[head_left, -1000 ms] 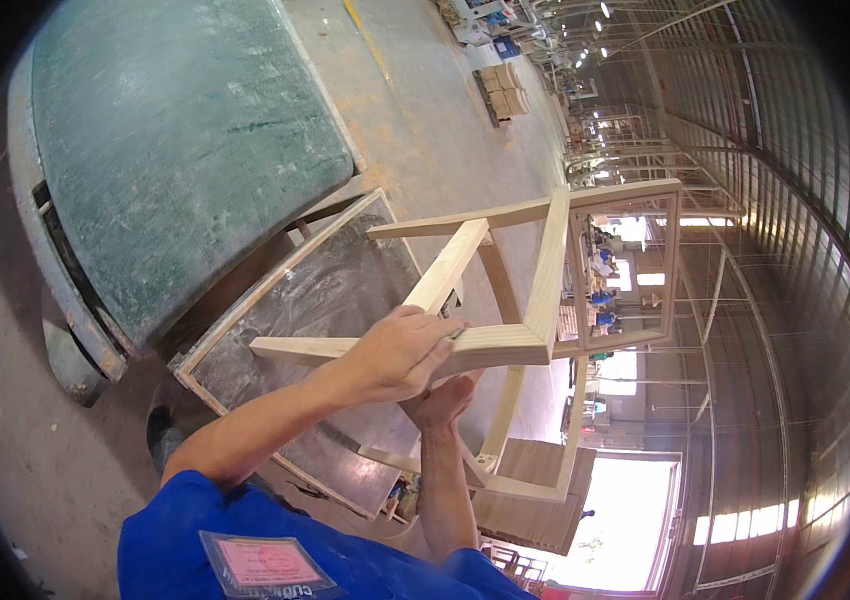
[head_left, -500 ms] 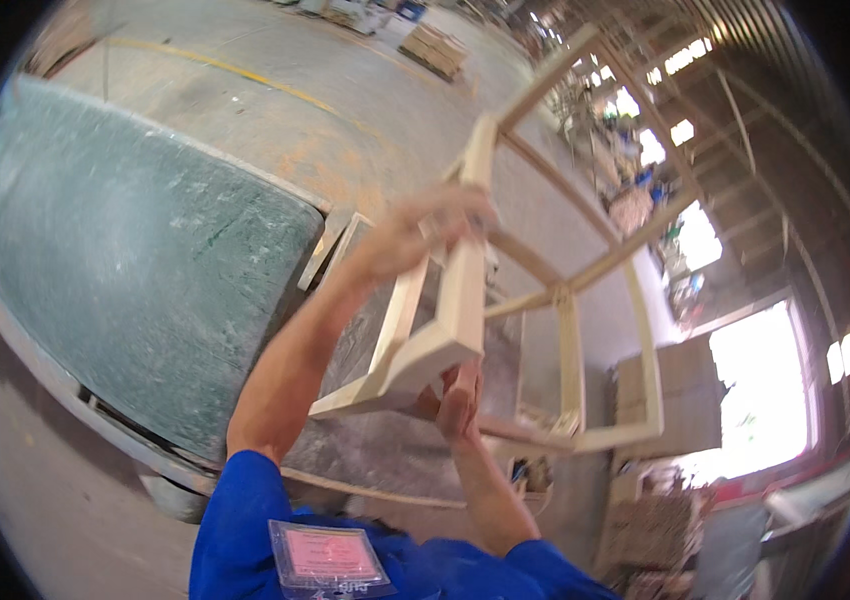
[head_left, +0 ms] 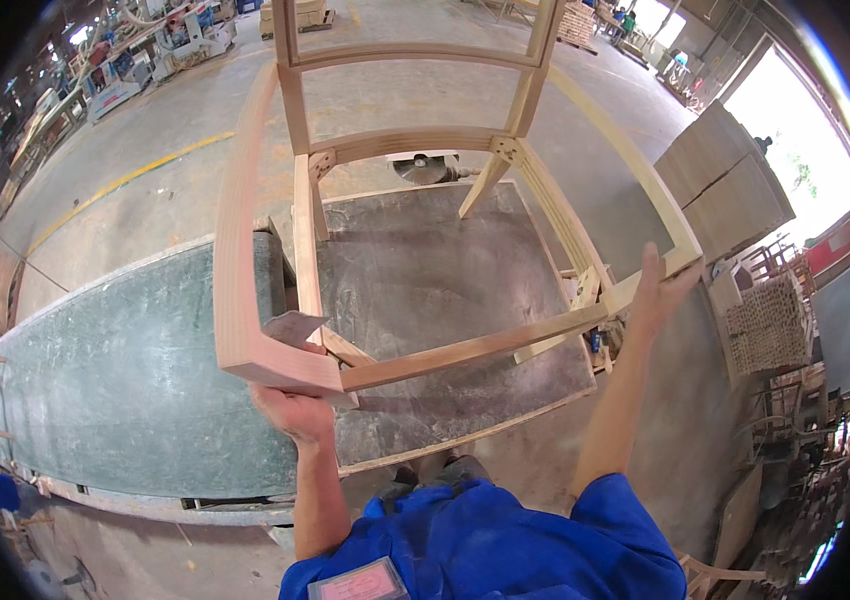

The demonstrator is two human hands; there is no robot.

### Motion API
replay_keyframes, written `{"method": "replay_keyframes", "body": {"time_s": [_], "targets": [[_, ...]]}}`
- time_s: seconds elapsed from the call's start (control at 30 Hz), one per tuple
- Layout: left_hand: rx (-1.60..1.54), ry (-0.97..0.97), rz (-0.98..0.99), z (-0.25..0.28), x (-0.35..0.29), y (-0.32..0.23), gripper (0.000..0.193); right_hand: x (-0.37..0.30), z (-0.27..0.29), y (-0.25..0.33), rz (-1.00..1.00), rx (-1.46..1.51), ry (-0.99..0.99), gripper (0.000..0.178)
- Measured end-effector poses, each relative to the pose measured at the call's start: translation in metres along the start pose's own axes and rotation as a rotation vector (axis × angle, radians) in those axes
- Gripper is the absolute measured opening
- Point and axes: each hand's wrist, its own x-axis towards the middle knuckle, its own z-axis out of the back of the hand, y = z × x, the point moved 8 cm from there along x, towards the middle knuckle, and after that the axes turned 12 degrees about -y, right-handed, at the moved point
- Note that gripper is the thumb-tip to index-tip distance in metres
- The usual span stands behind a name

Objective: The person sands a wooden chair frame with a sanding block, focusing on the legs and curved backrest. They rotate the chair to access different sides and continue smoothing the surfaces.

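Observation:
A bare wooden armchair frame [head_left: 475,350] stands upright in front of me on a dark worktop [head_left: 425,270], its back away from me and its seat open. My left hand [head_left: 295,412] grips the front corner under the left arm [head_left: 240,220] of the frame. A thin grey sheet, which looks like sandpaper [head_left: 295,326], sticks up between that hand and the wood. My right hand [head_left: 657,292] is closed round the front corner of the right arm [head_left: 625,130], one finger pointing up. The undersides of both grips are hidden.
A long green-grey table [head_left: 135,370] adjoins the worktop on the left. Beyond the worktop lies a dark round tool [head_left: 425,168]. Large cardboard boxes [head_left: 725,185] and stacked wooden parts [head_left: 767,325] stand at the right. Machines [head_left: 145,70] line the far left.
The chair frame has turned from tilted to upright on the worktop. My left hand went from its upper side to the left front corner; my right hand shifted to the right corner.

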Motion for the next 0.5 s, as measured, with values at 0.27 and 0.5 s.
{"method": "replay_keyframes", "body": {"time_s": [0.27,0.5], "targets": [[0.006,-0.166,-0.105,-0.015,-0.014,-0.036,0.043,0.025,-0.019,-0.096,-0.298,0.267,0.214,0.045],[-0.041,-0.236,-0.067,-0.031,-0.063,-0.015,0.04,0.061,0.028,-0.132,-0.365,0.267,0.147,0.026]]}}
